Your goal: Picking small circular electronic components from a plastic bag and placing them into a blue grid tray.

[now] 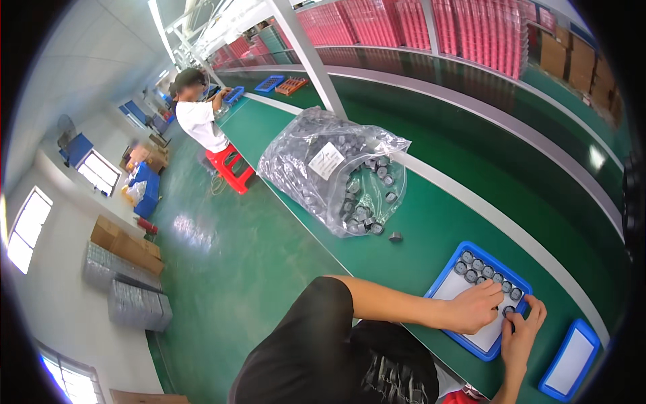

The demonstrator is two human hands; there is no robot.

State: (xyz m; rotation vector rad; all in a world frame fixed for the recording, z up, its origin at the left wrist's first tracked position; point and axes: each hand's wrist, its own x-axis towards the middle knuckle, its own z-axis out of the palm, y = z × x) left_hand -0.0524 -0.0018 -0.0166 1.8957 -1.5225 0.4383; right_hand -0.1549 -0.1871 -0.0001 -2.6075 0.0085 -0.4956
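Bench, grn, runs diag. from far L to near R. Co-worker, white shirt, dk cap, at its far end by red stool. Clear bag, lg, slumped on bench mid-way, white label on side; many dk grey round parts visible inside. Blue tray, white floor, on bench in front of wearer. Sm. blue tray just R of it, apart.

L hand over main tray, fingers bent down together at the rows; fingertip contact partly hidden, grip can't tell. R hand at tray's R edge, thumb and fingers apart, thumb by one part; whether clamped, can't tell. Tray parts sit in approx. two rows along far side. Loose part on bench, betw. bag and tray, nr bag.
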